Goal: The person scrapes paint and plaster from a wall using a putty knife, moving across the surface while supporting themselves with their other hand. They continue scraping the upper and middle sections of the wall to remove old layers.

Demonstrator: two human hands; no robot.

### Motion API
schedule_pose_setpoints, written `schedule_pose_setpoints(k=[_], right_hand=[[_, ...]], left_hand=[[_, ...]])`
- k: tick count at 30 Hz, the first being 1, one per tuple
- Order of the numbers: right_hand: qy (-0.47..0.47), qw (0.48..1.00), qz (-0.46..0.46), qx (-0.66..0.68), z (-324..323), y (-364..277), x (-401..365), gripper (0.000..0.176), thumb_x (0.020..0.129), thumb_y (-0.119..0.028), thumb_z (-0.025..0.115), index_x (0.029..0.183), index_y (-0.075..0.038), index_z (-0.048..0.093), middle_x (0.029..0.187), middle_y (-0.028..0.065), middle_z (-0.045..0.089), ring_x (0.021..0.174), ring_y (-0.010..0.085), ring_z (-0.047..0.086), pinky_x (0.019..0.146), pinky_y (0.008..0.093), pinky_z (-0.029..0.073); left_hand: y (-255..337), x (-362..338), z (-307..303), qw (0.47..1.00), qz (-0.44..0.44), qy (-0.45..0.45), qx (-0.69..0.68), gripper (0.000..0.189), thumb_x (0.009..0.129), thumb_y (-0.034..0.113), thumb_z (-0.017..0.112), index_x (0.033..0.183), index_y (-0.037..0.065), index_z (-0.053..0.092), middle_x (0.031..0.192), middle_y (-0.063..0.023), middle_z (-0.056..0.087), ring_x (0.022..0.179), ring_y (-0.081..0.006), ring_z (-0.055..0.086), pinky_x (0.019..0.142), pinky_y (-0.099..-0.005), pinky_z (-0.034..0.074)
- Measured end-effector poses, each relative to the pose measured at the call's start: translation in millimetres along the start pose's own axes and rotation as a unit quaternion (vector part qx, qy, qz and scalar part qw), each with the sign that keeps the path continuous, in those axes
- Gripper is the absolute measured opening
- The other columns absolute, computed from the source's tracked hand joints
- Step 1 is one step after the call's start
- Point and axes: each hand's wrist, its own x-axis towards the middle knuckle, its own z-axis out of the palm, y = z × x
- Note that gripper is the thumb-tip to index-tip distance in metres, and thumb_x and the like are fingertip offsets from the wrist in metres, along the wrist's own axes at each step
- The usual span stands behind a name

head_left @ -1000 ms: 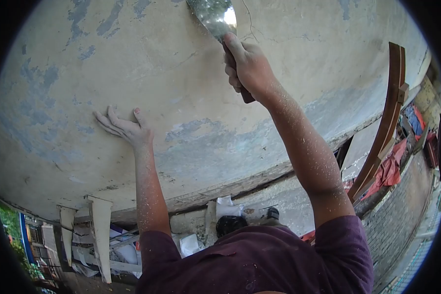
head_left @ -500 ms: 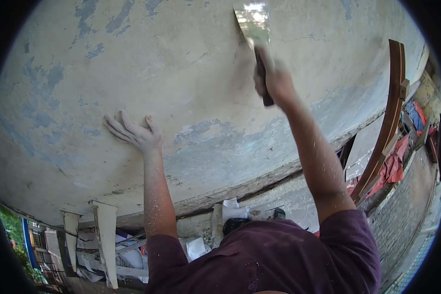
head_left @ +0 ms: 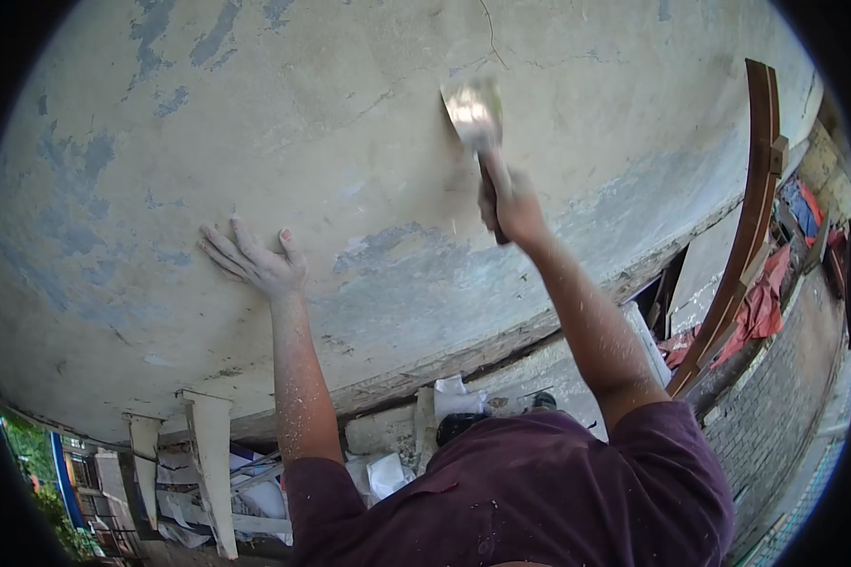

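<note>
My right hand [head_left: 514, 210] is closed round the dark handle of a putty knife [head_left: 474, 115], whose wide shiny blade points up along the wall [head_left: 303, 142]. Motion smears the blade and hand slightly. Farther left and lower, my left hand [head_left: 258, 265] lies against the wall with its fingers spread, holding nothing. Pale dust coats its fingers and forearm. The wall is off-white, with flaked blue-grey patches [head_left: 392, 246] between and below the hands, and a thin crack runs above the blade.
A curved brown wooden beam [head_left: 749, 208] leans at the right, beside a red cloth [head_left: 764, 300]. Two pale brackets [head_left: 208, 463] jut from the wall's foot at lower left. White bags [head_left: 388, 475] lie below, near my dark shoe [head_left: 459, 427]. Brick paving [head_left: 766, 444] spreads at lower right.
My right hand has moved down and slightly left with the putty knife, bringing the blade lower on the wall. My left hand stays spread on the wall in much the same place.
</note>
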Motion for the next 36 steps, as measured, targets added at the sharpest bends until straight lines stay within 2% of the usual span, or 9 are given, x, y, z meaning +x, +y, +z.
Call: schedule_pose_setpoints(k=[4, 16, 20, 22, 24, 27, 31, 34, 36], right_hand=[[0.023, 0.982, 0.186, 0.037, -23.6, 169.3, -79.2, 0.048, 0.096, -0.045, 0.041, 0.065, -0.008, 0.044, 0.047, -0.0017, 0.038, 0.035, 0.0087, 0.038, 0.032, 0.0254, 0.030], [0.058, 0.992, 0.102, 0.038, -13.9, 185.3, -58.6, 0.048, 0.095, -0.038, 0.046, 0.059, -0.007, 0.046, 0.047, -0.0017, 0.042, 0.038, 0.0070, 0.039, 0.037, 0.0248, 0.029], [0.035, 0.999, 0.032, 0.019, 11.8, 120.8, -18.6, 0.046, 0.095, -0.035, 0.047, 0.060, -0.005, 0.047, 0.047, -0.0024, 0.043, 0.043, 0.0071, 0.041, 0.042, 0.0252, 0.031], [0.008, 0.999, 0.054, -0.004, 11.0, 130.8, -17.0, 0.043, 0.095, -0.034, 0.047, 0.066, -0.002, 0.053, 0.050, -0.0006, 0.047, 0.047, 0.0078, 0.044, 0.045, 0.0282, 0.034], [-0.021, 0.975, 0.034, -0.221, -5.4, 223.0, -52.8, 0.042, 0.094, -0.035, 0.048, 0.076, 0.000, 0.061, 0.054, 0.0025, 0.052, 0.051, 0.0083, 0.047, 0.049, 0.0302, 0.039], [0.025, 0.978, 0.183, -0.100, 14.2, 255.6, -101.3, 0.040, 0.093, -0.035, 0.050, 0.099, 0.001, 0.066, 0.056, 0.0033, 0.054, 0.056, 0.0064, 0.048, 0.054, 0.0281, 0.041], [0.003, 0.996, 0.013, -0.091, 78.2, 147.4, -40.1, 0.040, 0.093, -0.035, 0.051, 0.086, 0.003, 0.064, 0.054, 0.0045, 0.051, 0.053, 0.0091, 0.046, 0.052, 0.0295, 0.039], [0.007, 0.999, 0.026, -0.032, 89.1, 171.1, -51.2, 0.042, 0.095, -0.031, 0.049, 0.065, -0.001, 0.052, 0.054, -0.0012, 0.047, 0.051, 0.0063, 0.042, 0.046, 0.0261, 0.033], [0.019, 0.995, 0.084, -0.044, 73.8, 234.4, -89.7, 0.042, 0.094, -0.034, 0.049, 0.070, 0.001, 0.055, 0.053, 0.0049, 0.046, 0.050, 0.0113, 0.045, 0.048, 0.0297, 0.036]], left_hand=[[0.1, -20.2, 0.2, 1.000, -0.015, -0.015, 0.003, 0.066, 0.092, 0.053, 0.033, 0.137, 0.005, 0.032, 0.146, -0.0280, 0.017, 0.135, -0.0497, 0.010, 0.102, -0.0632, 0.013], [-2.0, -21.2, 3.0, 1.000, 0.014, -0.016, 0.010, 0.068, 0.092, 0.054, 0.033, 0.137, 0.003, 0.028, 0.145, -0.0301, 0.015, 0.135, -0.0498, 0.009, 0.103, -0.0641, 0.010], [-2.7, -22.5, 3.0, 0.999, 0.022, -0.030, 0.003, 0.069, 0.092, 0.054, 0.033, 0.137, 0.002, 0.027, 0.145, -0.0316, 0.015, 0.135, -0.0504, 0.008, 0.103, -0.0644, 0.010], [-4.8, -22.4, 3.3, 0.999, 0.032, -0.024, 0.006, 0.069, 0.092, 0.053, 0.033, 0.137, 0.002, 0.026, 0.145, -0.0321, 0.014, 0.135, -0.0508, 0.008, 0.103, -0.0649, 0.009], [-4.6, -22.9, 3.6, 0.999, 0.030, -0.029, 0.010, 0.070, 0.091, 0.054, 0.033, 0.138, 0.002, 0.026, 0.145, -0.0321, 0.014, 0.135, -0.0510, 0.008, 0.103, -0.0653, 0.009], [-8.4, -21.3, 4.7, 0.999, 0.038, -0.025, 0.007, 0.071, 0.091, 0.054, 0.033, 0.138, 0.003, 0.025, 0.145, -0.0320, 0.013, 0.135, -0.0514, 0.007, 0.103, -0.0657, 0.008], [-7.1, -22.7, 2.1, 0.998, 0.044, -0.039, 0.008, 0.071, 0.091, 0.053, 0.034, 0.137, -0.001, 0.025, 0.145, -0.0321, 0.011, 0.135, -0.0493, 0.006, 0.106, -0.0624, 0.006], [-9.3, -24.8, 3.2, 0.998, 0.046, -0.036, 0.002, 0.071, 0.091, 0.054, 0.035, 0.138, 0.000, 0.025, 0.145, -0.0320, 0.011, 0.135, -0.0498, 0.006, 0.105, -0.0633, 0.006], [-8.5, -27.1, 2.4, 0.999, 0.039, -0.036, 0.003, 0.072, 0.091, 0.054, 0.034, 0.138, 0.001, 0.025, 0.145, -0.0315, 0.011, 0.135, -0.0507, 0.005, 0.104, -0.0646, 0.007]])
